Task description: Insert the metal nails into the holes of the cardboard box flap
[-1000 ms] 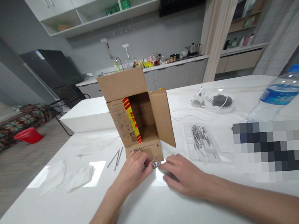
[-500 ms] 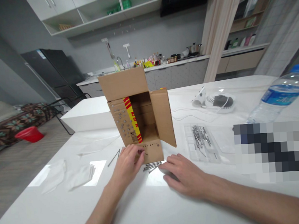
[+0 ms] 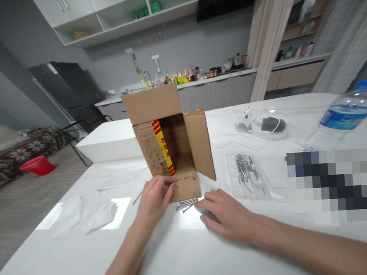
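Note:
An open cardboard box (image 3: 180, 191) lies on its side, its mouth towards me. Round grey nail heads (image 3: 153, 149) dot its left flap. A row of dark holes runs along the bottom flap. At the left end of that row, my left hand (image 3: 154, 195) is closed in a pinch on a thin nail, mostly hidden by the fingers. My right hand (image 3: 222, 212) rests on the tabletop, fingers slightly bent and thumb apart, gripping nothing visible. Its fingertips are beside a small pile of long nails (image 3: 186, 203) in front of the bottom flap.
A clear divided case (image 3: 236, 184) with many nails stands right of the box. Behind it are a white cable (image 3: 226, 144) and a round white device (image 3: 271, 128). A water bottle (image 3: 341, 121) is at far right, white tissues (image 3: 99, 217) at left. A loose nail (image 3: 137, 197) lies left.
My left hand has shifted slightly left and up along the bottom flap, uncovering more of the hole row. My right hand has stayed in place.

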Demonstrator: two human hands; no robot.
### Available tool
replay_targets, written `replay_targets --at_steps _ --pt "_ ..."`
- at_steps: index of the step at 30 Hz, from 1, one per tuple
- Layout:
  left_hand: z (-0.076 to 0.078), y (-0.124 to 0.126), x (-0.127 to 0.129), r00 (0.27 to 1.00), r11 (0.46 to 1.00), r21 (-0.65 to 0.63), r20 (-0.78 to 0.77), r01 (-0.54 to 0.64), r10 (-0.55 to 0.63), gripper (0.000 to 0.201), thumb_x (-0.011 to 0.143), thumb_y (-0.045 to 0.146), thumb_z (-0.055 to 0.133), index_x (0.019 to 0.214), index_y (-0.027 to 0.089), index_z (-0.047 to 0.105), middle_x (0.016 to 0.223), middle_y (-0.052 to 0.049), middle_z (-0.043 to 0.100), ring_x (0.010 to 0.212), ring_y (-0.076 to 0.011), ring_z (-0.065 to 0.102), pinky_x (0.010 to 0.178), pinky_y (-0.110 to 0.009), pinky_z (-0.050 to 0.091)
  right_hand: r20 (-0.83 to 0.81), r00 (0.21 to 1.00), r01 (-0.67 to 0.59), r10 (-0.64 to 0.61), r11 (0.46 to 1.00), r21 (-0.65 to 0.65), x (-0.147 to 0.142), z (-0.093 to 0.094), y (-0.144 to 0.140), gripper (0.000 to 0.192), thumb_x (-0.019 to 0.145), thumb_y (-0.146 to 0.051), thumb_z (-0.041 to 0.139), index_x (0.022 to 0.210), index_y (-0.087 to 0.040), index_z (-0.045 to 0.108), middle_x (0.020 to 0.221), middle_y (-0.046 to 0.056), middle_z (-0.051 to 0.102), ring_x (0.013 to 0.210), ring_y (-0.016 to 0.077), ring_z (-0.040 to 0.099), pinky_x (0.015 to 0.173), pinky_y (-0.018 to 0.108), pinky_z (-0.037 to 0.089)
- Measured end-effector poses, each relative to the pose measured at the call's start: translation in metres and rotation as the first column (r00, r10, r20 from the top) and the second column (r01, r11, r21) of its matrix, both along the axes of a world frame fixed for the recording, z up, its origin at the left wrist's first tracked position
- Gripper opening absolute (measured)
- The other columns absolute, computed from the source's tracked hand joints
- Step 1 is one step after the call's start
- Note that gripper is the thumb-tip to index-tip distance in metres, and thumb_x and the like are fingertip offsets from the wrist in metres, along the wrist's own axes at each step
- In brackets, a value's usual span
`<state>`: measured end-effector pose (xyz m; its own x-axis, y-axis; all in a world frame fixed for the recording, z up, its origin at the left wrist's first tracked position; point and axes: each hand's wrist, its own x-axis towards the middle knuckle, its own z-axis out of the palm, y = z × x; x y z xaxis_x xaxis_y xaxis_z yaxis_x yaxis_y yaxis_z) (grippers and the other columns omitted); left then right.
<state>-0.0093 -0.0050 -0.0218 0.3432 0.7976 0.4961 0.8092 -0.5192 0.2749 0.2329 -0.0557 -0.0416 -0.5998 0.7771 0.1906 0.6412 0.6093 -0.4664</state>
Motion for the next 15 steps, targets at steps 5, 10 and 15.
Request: replay_targets --at_steps 5,10,15 --pt "0.0004 -0.0004 -0.0004 1.000 1.000 -0.014 0.002 -0.025 0.025 0.011 0.095 0.027 0.051 0.091 0.022 0.059 0.086 -0.002 0.067 0.079 -0.0201 0.062 0.076 -0.036 0.046 -0.007 1.000 -0.005 0.005 1.000 0.002 0.0006 -0.0020 0.0003 0.018 0.094 -0.022 0.052 0.107 -0.019 0.065 0.092 0.006 0.062 0.088 0.0211 0.054 0.080 0.036 0.036" --pt "0.0023 -0.0011 -0.0006 0.999 0.999 -0.027 0.011 -0.047 0.047 0.011 0.094 0.028 0.051 0.089 0.022 0.059 0.086 -0.002 0.068 0.078 -0.0199 0.062 0.076 -0.037 0.047 -0.007 1.000 -0.004 0.004 1.000 0.000 0.0014 -0.0015 0.0000 0.017 0.094 -0.021 0.053 0.105 -0.019 0.065 0.091 0.006 0.062 0.086 0.0207 0.054 0.079 0.036 0.035" --pt "0.0020 -0.0008 -0.0005 0.998 0.998 -0.027 0.017 -0.052 0.053 0.012 0.094 0.029 0.051 0.089 0.022 0.060 0.085 -0.002 0.068 0.077 -0.0195 0.062 0.077 -0.037 0.048 -0.015 1.000 -0.008 0.008 1.000 0.004 0.0012 -0.0032 0.0001 0.017 0.094 -0.022 0.053 0.105 -0.019 0.064 0.091 0.005 0.061 0.086 0.0207 0.054 0.079 0.035 0.035"
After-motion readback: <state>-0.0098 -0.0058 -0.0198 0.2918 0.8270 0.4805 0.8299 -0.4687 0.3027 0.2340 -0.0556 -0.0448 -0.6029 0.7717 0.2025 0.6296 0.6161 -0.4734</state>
